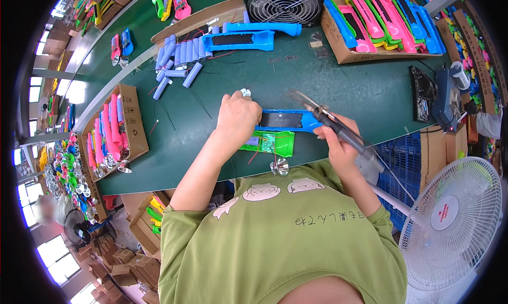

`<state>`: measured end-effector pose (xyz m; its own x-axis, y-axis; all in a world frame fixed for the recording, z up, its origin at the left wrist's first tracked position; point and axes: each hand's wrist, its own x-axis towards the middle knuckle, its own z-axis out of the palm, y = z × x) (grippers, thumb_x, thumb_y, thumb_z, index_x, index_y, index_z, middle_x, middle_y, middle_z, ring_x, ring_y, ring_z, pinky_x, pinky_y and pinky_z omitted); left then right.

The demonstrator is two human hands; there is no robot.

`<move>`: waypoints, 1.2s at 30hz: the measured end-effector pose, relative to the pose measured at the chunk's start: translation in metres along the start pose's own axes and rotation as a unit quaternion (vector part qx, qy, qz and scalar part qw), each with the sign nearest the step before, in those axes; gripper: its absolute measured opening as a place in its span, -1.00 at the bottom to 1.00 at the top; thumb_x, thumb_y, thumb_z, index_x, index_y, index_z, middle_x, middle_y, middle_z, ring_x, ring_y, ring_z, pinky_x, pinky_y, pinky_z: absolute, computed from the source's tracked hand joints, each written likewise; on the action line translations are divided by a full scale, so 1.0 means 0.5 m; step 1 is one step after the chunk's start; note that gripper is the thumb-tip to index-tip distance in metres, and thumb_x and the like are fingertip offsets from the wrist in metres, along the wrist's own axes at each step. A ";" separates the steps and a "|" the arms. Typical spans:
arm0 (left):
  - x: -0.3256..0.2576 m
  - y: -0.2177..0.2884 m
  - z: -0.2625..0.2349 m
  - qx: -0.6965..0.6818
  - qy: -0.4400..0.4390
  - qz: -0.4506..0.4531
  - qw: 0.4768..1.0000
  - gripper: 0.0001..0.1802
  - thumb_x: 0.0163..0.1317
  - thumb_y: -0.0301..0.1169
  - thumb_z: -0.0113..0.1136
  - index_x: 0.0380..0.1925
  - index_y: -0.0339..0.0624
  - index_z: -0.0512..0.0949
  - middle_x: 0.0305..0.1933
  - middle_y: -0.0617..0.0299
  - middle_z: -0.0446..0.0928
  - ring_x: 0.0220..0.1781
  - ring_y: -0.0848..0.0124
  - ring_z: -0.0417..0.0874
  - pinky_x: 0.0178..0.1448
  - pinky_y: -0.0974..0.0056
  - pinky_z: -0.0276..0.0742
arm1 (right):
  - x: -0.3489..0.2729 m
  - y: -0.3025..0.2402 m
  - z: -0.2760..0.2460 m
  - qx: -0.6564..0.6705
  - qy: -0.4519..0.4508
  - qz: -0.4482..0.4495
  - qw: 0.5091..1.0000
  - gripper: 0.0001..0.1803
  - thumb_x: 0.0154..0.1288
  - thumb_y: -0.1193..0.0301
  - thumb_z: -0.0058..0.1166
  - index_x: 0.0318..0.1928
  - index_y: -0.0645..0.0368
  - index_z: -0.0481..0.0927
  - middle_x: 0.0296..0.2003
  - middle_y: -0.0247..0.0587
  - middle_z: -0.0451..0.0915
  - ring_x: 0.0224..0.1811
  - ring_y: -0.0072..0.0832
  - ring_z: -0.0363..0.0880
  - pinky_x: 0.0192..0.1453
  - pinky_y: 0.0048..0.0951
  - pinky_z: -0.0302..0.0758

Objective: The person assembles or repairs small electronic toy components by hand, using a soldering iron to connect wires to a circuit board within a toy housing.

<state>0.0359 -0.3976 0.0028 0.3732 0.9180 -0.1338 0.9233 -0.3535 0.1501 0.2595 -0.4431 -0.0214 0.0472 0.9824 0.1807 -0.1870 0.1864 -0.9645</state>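
A blue plastic casing (288,121) with a dark panel lies across the table in front of me. My left hand (238,116) is closed over its left end, which the fingers hide. A small silvery piece (245,93) pokes out beyond the knuckles; whether I hold it is unclear. In my right hand (341,145) is a soldering iron (344,132), its tip pointing up and left above the casing. The right fingertips come up to the casing's right end. Just nearer lies a green casing (284,143) with a circuit board and red wires, a shiny reflector (279,167) beside it.
Purple battery cells (185,52) and another blue casing (238,40) lie at the back left, near a black fan (284,5). Boxes of coloured casings stand at back right (341,54) and left (138,124). A soldering station (447,100) and white fan (450,219) are right.
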 end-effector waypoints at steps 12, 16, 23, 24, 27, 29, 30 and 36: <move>-0.001 0.008 -0.011 0.015 0.018 -0.007 1.000 -0.93 -0.29 -0.44 0.27 -0.72 -0.06 0.55 -0.55 0.25 0.47 -0.30 0.29 0.45 -0.22 0.22 0.29 | 0.016 -0.014 -0.037 -0.341 -0.154 -0.076 0.924 -0.51 -0.06 0.47 0.23 -0.05 0.12 0.40 -0.07 -0.27 0.52 0.14 -0.29 0.33 0.34 0.00 -0.05; -0.010 0.019 -0.040 -0.038 0.079 0.016 0.996 -0.93 -0.24 -0.44 0.27 -0.64 -0.06 0.60 -0.52 0.26 0.45 -0.32 0.30 0.42 -0.23 0.23 0.28 | 0.017 0.004 -0.051 -0.367 -0.156 -0.082 0.914 -0.45 -0.05 0.49 0.21 0.01 0.13 0.32 -0.08 -0.27 0.52 0.11 -0.29 0.37 0.34 0.01 -0.07; -0.059 0.092 -0.011 -0.118 0.157 0.157 0.968 -0.75 -0.20 -0.52 0.21 -0.39 -0.15 0.57 -0.45 0.27 0.45 -0.34 0.31 0.44 -0.26 0.24 0.33 | 0.020 0.003 -0.050 -0.333 -0.159 -0.064 0.927 -0.41 -0.02 0.53 0.17 0.05 0.13 0.24 -0.06 -0.30 0.53 0.03 -0.31 0.44 0.34 0.00 -0.09; -0.059 0.096 0.006 -0.089 0.188 0.164 0.964 -0.75 -0.21 -0.54 0.20 -0.39 -0.16 0.57 -0.46 0.27 0.45 -0.36 0.31 0.44 -0.26 0.25 0.34 | 0.020 0.003 -0.050 -0.329 -0.156 -0.060 0.930 -0.41 -0.02 0.54 0.17 0.05 0.13 0.23 -0.05 -0.30 0.53 0.02 -0.31 0.45 0.34 0.00 -0.09; -0.063 0.089 0.048 -0.149 0.247 0.154 0.945 -0.79 -0.19 -0.58 0.16 -0.44 -0.19 0.55 -0.45 0.25 0.44 -0.41 0.30 0.44 -0.29 0.26 0.34 | 0.023 0.007 -0.046 -0.308 -0.155 -0.074 0.936 -0.42 -0.03 0.54 0.18 0.04 0.13 0.25 -0.08 -0.28 0.54 0.02 -0.31 0.45 0.33 -0.03 -0.01; -0.058 0.090 0.048 -0.166 0.269 0.143 0.938 -0.80 -0.19 -0.58 0.15 -0.45 -0.19 0.54 -0.47 0.24 0.43 -0.43 0.29 0.44 -0.31 0.26 0.34 | 0.029 0.012 -0.042 -0.316 -0.163 -0.095 0.930 -0.42 -0.04 0.54 0.19 0.03 0.12 0.26 -0.09 -0.28 0.54 0.01 -0.31 0.45 0.32 -0.04 0.04; -0.055 0.091 0.048 -0.183 0.291 0.130 0.930 -0.81 -0.19 -0.59 0.14 -0.47 -0.20 0.53 -0.48 0.24 0.42 -0.46 0.28 0.44 -0.33 0.25 0.34 | 0.032 0.015 -0.038 -0.323 -0.171 -0.115 0.924 -0.42 -0.06 0.55 0.20 0.03 0.12 0.27 -0.11 -0.28 0.53 0.01 -0.31 0.45 0.30 -0.05 0.09; -0.029 0.093 0.036 -0.098 0.188 0.024 0.977 -0.87 -0.15 -0.57 0.16 -0.51 -0.20 0.55 -0.51 0.16 0.43 -0.41 0.20 0.51 -0.34 0.20 0.40 | 0.042 0.031 -0.016 -0.255 -0.208 -0.159 0.931 -0.43 -0.12 0.52 0.27 -0.02 0.11 0.36 -0.15 -0.29 0.54 -0.07 -0.29 0.51 0.25 -0.06 0.20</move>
<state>0.0750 -0.4305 -0.0059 0.3213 0.9155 0.2420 0.8571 -0.3898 0.3368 0.2654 -0.4195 -0.0339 -0.3842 0.8174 0.4293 0.2665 0.5434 -0.7961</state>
